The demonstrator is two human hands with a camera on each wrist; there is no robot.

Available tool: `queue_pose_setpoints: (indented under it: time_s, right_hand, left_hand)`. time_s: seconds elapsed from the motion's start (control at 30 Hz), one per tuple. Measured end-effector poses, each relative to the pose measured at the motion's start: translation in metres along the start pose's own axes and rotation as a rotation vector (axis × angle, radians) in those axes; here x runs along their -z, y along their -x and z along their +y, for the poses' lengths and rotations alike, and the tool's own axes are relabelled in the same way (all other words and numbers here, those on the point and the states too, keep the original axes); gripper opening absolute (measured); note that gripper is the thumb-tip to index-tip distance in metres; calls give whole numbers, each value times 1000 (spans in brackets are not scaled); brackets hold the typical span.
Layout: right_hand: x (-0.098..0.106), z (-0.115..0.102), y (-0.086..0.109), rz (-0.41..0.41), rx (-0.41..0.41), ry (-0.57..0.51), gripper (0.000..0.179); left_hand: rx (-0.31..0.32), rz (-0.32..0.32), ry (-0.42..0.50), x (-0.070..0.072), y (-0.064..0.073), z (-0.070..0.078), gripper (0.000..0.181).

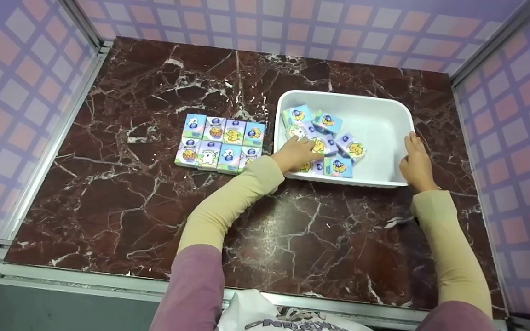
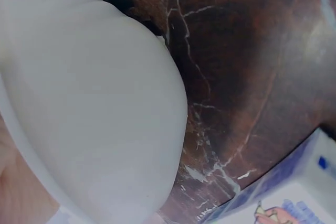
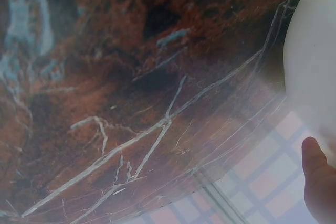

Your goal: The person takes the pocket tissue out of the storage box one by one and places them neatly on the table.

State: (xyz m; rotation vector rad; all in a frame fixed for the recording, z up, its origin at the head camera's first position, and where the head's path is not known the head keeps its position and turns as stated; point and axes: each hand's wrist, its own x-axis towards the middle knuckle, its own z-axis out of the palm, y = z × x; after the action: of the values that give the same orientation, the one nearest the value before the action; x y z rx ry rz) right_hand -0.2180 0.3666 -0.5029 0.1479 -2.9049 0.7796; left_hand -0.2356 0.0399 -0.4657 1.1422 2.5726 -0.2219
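Boxes [image 1: 352, 148] lie jumbled in a white tub [image 1: 380, 138] under the left hand [image 1: 296, 154], its grip too hidden to tell, while the right hand [image 1: 417, 163] pinches the rim; a loose hold could drop one.

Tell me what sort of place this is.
Probably a small work booth: a dark marble-patterned tabletop stands between checked panels, with metal rails along its edges. What lies beyond the panels is out of view.
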Motion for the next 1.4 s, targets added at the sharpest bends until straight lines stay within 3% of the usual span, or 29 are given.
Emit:
queue_pose_setpoints:
  time_s: [0.23,0.4,0.5,0.67,0.83,1.0,1.4]
  right_hand:
    - [1,-1,0,-20,-8,9,56]
    - [1,-2,0,-23,-5,23,55]
    - [1,-2,0,-26,-7,31,55]
    - [1,-2,0,-18,-10,42,55]
    - [1,-2,-1,-9,4,41,54]
    - [1,-2,0,-7,3,34,55]
    - [2,-3,0,-30,-16,14,55]
  left_hand:
    - [-102,92,-214,-1,-1,4,42]
    - [-209,93,-334,-2,-3,8,40]
    - [-243,83,-375,-2,-5,10,46]
    - [-241,67,-418,-5,-8,12,51]
    - [-231,90,-465,-8,-11,12,47]
    - [-225,104,-471,-7,-14,12,38]
    - [-216,88,-491,-3,-16,11,36]
